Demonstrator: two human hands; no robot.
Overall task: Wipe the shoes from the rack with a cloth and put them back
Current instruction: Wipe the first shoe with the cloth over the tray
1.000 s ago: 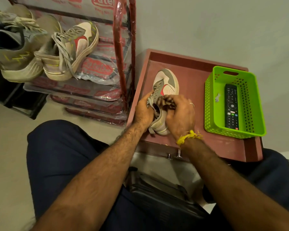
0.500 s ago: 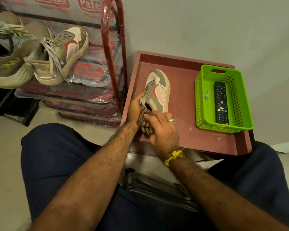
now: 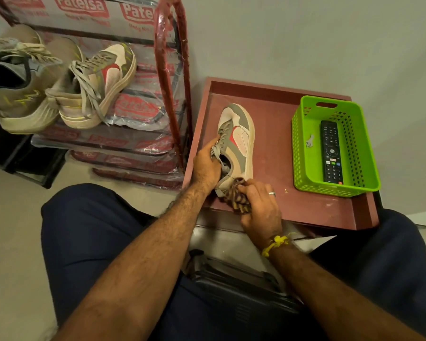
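One shoe (image 3: pixel 236 141) on counter's (image 3: pixel 276 148) left edge, toe to far edge; our left hand (image 3: pixel 205 166) grips it, right hand (image 3: pixel 261 210) bunches cloth (image 3: pixel 236 198) at heel.

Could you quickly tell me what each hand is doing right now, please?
Left hand: closed, its grip on the shoe at the laces.
Right hand: closed, holding the cloth against the shoe's heel.

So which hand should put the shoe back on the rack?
Probably the left hand: it grips the shoe and is nearer the rack. The right hand holds the cloth.
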